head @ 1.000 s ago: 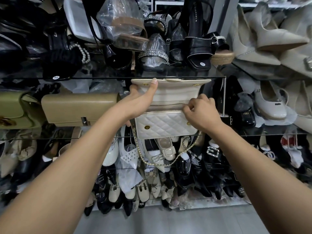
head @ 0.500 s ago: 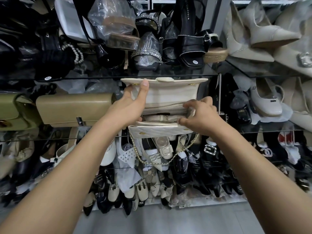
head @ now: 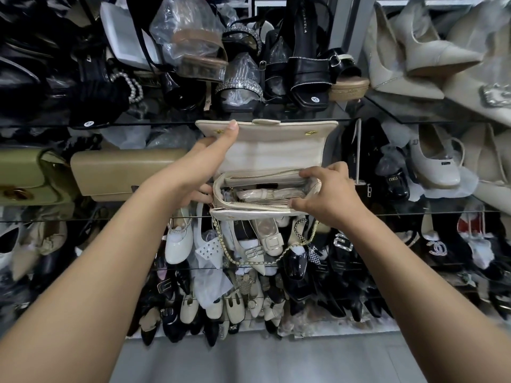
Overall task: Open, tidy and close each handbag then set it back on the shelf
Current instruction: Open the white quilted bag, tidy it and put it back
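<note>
The handbag [head: 243, 215] has opened wider: left hand [head: 206, 172] grips its flap [head: 276, 150], right hand [head: 329, 194] pinches its rim [head: 262, 208].

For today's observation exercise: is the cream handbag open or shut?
Open: left hand holds the flap up; right hand spreads the cream handbag, contents showing.

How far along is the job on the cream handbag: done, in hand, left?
Done: the cream handbag is open, its flap pinched up by the left hand. In hand: the right hand holds the mouth wide, showing wrapped contents. Left: tidying them, closing the flap, setting the bag back on the glass shelf.
</note>
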